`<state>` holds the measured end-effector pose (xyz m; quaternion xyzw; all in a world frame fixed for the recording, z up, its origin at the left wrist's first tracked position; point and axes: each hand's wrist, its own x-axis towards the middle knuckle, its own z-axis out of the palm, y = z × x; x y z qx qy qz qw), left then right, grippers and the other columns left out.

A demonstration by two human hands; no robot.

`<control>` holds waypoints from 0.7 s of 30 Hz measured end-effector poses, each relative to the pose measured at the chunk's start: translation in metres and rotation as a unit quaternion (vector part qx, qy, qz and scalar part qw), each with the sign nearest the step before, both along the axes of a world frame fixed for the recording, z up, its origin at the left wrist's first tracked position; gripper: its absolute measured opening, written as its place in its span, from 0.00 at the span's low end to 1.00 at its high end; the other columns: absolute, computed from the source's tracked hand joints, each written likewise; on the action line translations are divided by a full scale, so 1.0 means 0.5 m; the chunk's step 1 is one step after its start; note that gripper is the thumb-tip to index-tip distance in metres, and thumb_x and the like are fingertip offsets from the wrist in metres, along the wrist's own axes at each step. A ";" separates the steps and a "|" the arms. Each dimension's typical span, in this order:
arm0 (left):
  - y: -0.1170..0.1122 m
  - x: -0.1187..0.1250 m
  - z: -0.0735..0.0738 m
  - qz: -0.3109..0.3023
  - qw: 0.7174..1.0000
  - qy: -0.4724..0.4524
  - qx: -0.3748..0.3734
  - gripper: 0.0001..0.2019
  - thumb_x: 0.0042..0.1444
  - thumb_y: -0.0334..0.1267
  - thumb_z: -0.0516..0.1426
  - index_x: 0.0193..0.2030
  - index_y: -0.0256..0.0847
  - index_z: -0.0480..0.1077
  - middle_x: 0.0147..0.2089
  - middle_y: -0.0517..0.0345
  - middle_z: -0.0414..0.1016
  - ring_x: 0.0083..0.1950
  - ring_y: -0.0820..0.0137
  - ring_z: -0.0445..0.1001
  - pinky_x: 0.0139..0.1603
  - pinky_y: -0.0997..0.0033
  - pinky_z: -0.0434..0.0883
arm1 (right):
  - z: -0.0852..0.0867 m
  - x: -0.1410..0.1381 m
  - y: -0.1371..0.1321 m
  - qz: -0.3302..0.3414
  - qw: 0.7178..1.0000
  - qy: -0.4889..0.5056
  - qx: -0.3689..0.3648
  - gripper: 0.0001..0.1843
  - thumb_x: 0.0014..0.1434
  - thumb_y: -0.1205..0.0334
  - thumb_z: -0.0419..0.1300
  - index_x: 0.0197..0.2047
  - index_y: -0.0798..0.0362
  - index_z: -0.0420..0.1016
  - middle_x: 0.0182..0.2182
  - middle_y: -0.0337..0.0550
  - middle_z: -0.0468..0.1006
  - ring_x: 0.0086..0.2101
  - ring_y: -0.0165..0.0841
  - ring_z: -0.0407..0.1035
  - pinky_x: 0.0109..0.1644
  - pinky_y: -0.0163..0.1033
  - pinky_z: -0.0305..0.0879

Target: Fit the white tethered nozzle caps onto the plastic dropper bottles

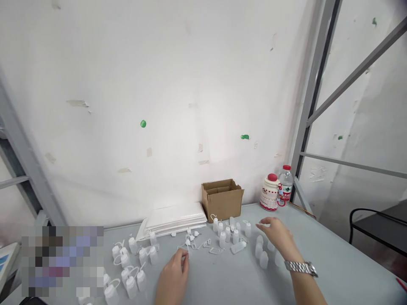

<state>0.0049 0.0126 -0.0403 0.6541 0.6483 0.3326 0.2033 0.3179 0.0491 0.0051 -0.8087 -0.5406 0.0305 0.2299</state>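
My left hand [174,274] rests on the grey table [333,262] with its fingers curled in a pinch on a small white cap piece [186,253]. My right hand [277,235], with a metal watch on the wrist, hovers with fingers stretched out over several small white plastic bottles [263,256]. Another cluster of white bottles [226,232] stands just left of that hand. Loose white caps with tethers [203,245] lie between my two hands.
An open cardboard box [222,198] stands against the white wall, with a stack of white sheets [176,219] to its left. A red-lidded jar [270,192] and a water bottle [285,184] stand at the back right. More white bottles [129,271] sit at the left. Grey metal racking [313,97] rises at the right.
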 end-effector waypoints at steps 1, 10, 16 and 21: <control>-0.001 0.001 0.002 0.002 1.000 0.005 0.004 0.08 0.53 0.39 0.47 0.31 0.47 0.67 0.35 0.57 0.79 0.37 0.64 0.76 0.35 0.70 0.65 | 0.000 0.006 -0.003 0.000 1.000 0.003 -0.011 0.13 0.51 0.55 0.55 0.35 0.51 0.77 0.41 0.50 0.77 0.42 0.43 0.70 0.38 0.41 0.59; 0.000 0.002 -0.007 0.011 0.998 -0.020 0.054 0.07 0.51 0.41 0.50 0.29 0.50 0.70 0.31 0.60 0.80 0.35 0.65 0.76 0.33 0.72 0.66 | 0.007 -0.005 -0.012 0.039 0.996 0.013 -0.074 0.07 0.47 0.59 0.59 0.23 0.50 0.76 0.28 0.43 0.81 0.31 0.37 0.73 0.30 0.36 0.58; 0.008 0.000 -0.019 0.027 0.995 -0.038 0.089 0.11 0.49 0.41 0.52 0.39 0.50 0.73 0.38 0.56 0.80 0.39 0.62 0.76 0.38 0.68 0.68 | -0.005 -0.010 -0.002 0.024 0.996 -0.041 -0.073 0.10 0.53 0.63 0.54 0.27 0.53 0.75 0.29 0.50 0.80 0.33 0.40 0.74 0.30 0.37 0.57; 0.003 -0.001 -0.016 -0.004 0.997 -0.012 0.080 0.12 0.52 0.40 0.49 0.38 0.50 0.73 0.39 0.58 0.79 0.39 0.63 0.75 0.38 0.68 0.67 | -0.015 -0.016 0.001 0.022 0.994 -0.089 -0.063 0.12 0.55 0.66 0.51 0.28 0.56 0.75 0.29 0.54 0.80 0.36 0.43 0.73 0.36 0.42 0.57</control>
